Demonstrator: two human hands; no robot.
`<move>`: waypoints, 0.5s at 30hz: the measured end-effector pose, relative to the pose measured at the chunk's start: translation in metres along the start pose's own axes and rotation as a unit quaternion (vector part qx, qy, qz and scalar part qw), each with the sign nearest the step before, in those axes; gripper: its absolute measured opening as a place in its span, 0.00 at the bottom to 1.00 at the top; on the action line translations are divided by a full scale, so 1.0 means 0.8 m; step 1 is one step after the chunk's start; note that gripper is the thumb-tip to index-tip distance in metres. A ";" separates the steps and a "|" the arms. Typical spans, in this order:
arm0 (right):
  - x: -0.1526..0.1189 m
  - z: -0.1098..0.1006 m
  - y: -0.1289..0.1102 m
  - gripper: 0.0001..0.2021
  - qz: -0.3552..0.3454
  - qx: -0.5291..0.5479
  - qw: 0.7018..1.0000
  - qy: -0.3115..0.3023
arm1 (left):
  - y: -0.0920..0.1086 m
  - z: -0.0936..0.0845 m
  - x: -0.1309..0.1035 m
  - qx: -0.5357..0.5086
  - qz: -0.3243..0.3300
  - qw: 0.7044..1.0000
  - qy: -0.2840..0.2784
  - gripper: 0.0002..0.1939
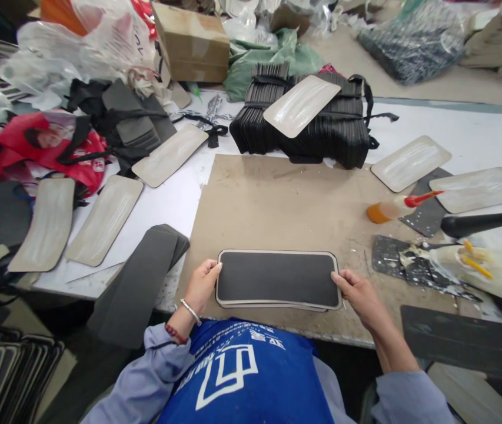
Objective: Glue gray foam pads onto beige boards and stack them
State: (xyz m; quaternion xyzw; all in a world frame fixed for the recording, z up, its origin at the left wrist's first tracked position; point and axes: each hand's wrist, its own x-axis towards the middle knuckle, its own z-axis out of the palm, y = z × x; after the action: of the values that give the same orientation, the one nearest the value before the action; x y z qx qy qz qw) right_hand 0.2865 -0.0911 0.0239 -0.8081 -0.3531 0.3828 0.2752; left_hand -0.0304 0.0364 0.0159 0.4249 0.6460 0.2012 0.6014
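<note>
L hand is pinching the L end of a rounded dark-gray panel w/ pale border, thumb on top; R hand is gripping the R end the same way. Panel is lying lengthwise btwn the two hands, flat or nearly so, just over the near part of a cardboard sheet; a second edge is showing along its near side. Person's blue apron is facing the near edge of the surface.

L of the L hand, a fanned stack of gray strips is sticking out past the edge. Farther L, three streaky cream panels are lying apart. To the R, a squeeze bottle w/ red nozzle is standing near a white-smeared dark sheet & a black handle; two more cream panels are lying behind.

Beyond the cardboard, a strapped bundle of black pcs is carrying another cream panel on top. In back L, a red bag & a cardboard box are sitting amid clutter.
</note>
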 end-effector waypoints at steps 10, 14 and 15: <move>0.016 -0.003 0.010 0.17 0.012 -0.181 0.979 0.091 | -0.018 -0.005 0.003 0.196 0.050 0.978 0.058 0.14; 0.076 -0.009 -0.046 0.16 -0.069 -0.120 0.988 0.073 | -0.013 -0.007 -0.002 0.260 0.049 0.959 0.104 0.12; 0.099 -0.008 -0.067 0.15 -0.087 -0.087 0.990 0.062 | -0.013 -0.008 -0.003 0.279 0.052 0.952 0.119 0.11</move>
State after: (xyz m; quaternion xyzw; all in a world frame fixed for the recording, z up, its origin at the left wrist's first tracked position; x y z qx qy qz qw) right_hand 0.3084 0.0017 0.0320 -0.8175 -0.4362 0.2745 0.2571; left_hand -0.0400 0.0299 0.0106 0.5814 0.7204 0.0930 0.3667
